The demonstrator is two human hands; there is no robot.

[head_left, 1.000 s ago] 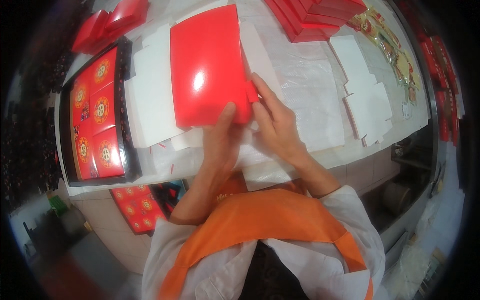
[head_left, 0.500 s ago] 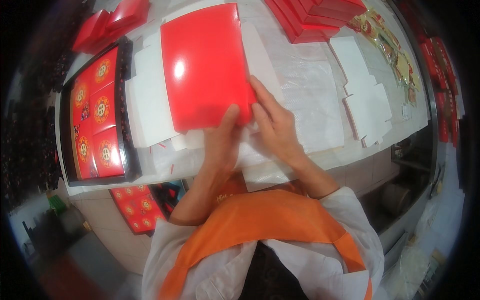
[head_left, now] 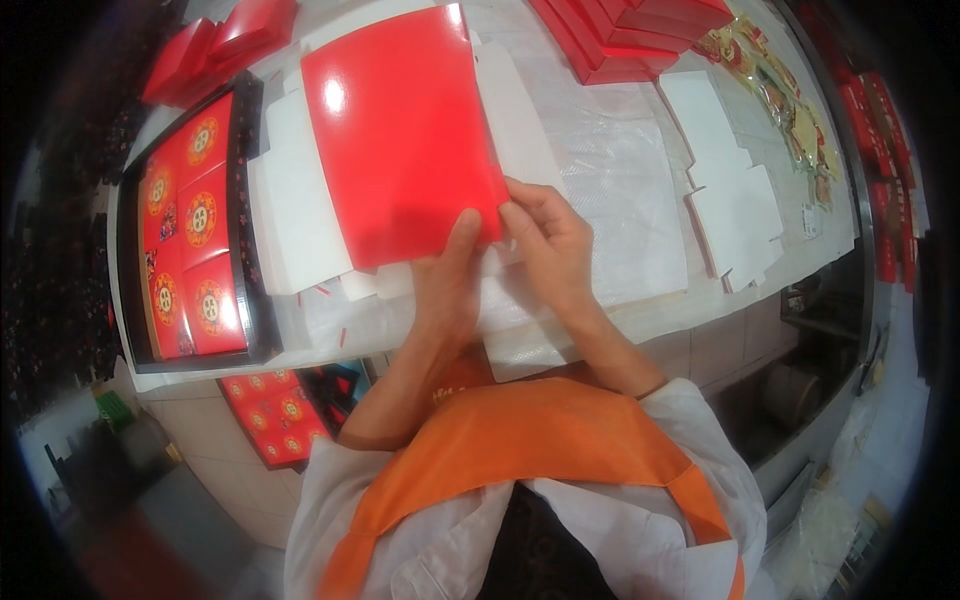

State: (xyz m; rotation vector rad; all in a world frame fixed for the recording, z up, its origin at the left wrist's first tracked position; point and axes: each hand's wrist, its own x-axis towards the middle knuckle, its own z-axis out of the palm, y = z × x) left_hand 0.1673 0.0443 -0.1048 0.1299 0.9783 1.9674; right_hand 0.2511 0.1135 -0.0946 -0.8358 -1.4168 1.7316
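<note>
A glossy red cardboard box (head_left: 400, 130) is held up over the table, one broad face toward me. My left hand (head_left: 450, 265) grips its near edge, thumb on top and the other fingers hidden underneath. At the near right corner, my right hand (head_left: 550, 235) pinches the edge between curled fingers and thumb. Beneath the box lie flat white cardboard blanks (head_left: 295, 200), some jutting out on both sides of it.
A dark-rimmed tray (head_left: 255, 300) of red patterned boxes stands at left. Red boxes are stacked at the far left (head_left: 255, 28) and far right (head_left: 640, 35). Another white blank (head_left: 735, 205) and clear-wrapped packets (head_left: 790, 105) lie at right. The table's near edge runs before me.
The red box has tilted slightly, its far end swinging left. My right hand's fingers have drawn back and curled at the corner; my left hand has barely moved.
</note>
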